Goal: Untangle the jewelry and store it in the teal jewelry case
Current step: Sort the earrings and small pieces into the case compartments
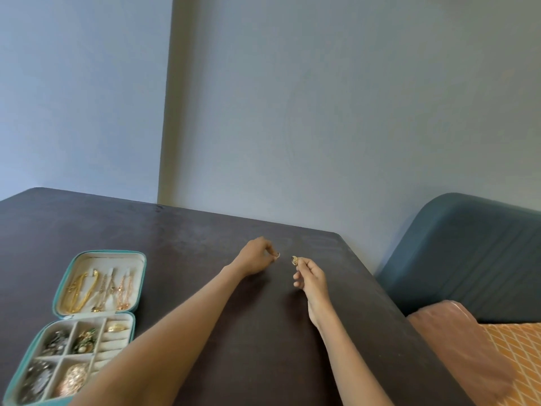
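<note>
The teal jewelry case lies open at the table's left, gold and rose chains hanging in its lid, brooches and rings in its lower compartments. Over the middle of the dark table, my left hand pinches a small dark ring-like piece at its fingertips. My right hand pinches a small gold piece between thumb and forefinger. The two pieces sit a short gap apart; no chain between them is visible.
The dark table ends at a far edge against a grey-blue wall. A teal sofa stands to the right, with a brown cushion and an orange patterned fabric on it.
</note>
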Motion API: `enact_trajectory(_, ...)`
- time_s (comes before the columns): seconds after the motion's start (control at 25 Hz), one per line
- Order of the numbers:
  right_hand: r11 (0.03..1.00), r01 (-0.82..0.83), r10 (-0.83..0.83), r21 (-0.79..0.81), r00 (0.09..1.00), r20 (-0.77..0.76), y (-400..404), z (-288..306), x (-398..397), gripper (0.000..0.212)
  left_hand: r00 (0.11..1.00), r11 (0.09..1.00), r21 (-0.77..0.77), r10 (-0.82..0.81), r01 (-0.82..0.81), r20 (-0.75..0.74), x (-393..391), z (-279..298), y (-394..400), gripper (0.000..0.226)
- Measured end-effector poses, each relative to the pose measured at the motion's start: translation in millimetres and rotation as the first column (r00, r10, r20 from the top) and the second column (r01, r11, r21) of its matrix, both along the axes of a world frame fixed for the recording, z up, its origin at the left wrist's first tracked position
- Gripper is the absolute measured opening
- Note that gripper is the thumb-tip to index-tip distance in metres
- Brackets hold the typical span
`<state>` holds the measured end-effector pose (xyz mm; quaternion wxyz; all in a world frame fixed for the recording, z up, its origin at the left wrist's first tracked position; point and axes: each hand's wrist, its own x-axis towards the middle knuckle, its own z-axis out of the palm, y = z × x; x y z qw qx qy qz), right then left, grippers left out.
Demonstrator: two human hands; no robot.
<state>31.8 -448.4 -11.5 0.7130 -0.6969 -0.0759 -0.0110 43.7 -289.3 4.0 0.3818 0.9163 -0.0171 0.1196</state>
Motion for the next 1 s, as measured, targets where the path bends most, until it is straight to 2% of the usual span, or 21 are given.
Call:
enact_trajectory(0.12,0.999,-0.047,0.047,-0.005,0.998,-0.047,8.4,5.8,-18.4,0.02,0.995,0.93,-0.365,-0.075,0.046,-0.066,-32.4,14.0,10.0,0.012)
enact_trajectory(0.2,0.995,-0.085,0.089,0.045,0.991,-0.097,17.0,9.6,-34.2,0.02,0.986,0.872,-0.481,-0.143,0.086,-0.083,-55.7,21.6,16.1,0.013)
enact_trajectory(0.28,0.987,-0.145,0.152,0.062,0.98,-0.13,28.6,17.9,-51.3,0.02,0.981,0.846,-0.519,-0.181,0.122,-0.064,-81.1,29.7,25.4,0.017)
enact_trajectory(0.44,0.97,-0.239,0.242,0.039,0.964,-0.111,54.1,37.0,-82.6,0.021,0.978,0.839,-0.513,-0.209,0.18,0.002,-122.6,40.3,51.4,0.029)
enact_trajectory(0.64,0.959,-0.282,0.282,0.004,0.959,-0.016,73.7,55.0,-117.3,0.017,0.975,0.905,-0.366,-0.22,0.219,0.039,-162.3,51.9,81.7,0.021)
enact_trajectory(0.84,0.955,-0.295,0.296,-0.035,0.955,0.021,85.1,52.5,-137.5,0.013,0.98,0.922,-0.334,-0.194,0.194,0.033,-187.2,63.7,99.3,0.011)
enact_trajectory(1.0,0.951,-0.307,0.308,-0.029,0.951,0.016,96.7,47.2,-147.2,0.013,0.985,0.93,-0.326,-0.172,0.169,0.019,-203.9,66.3,109.0,0.015)
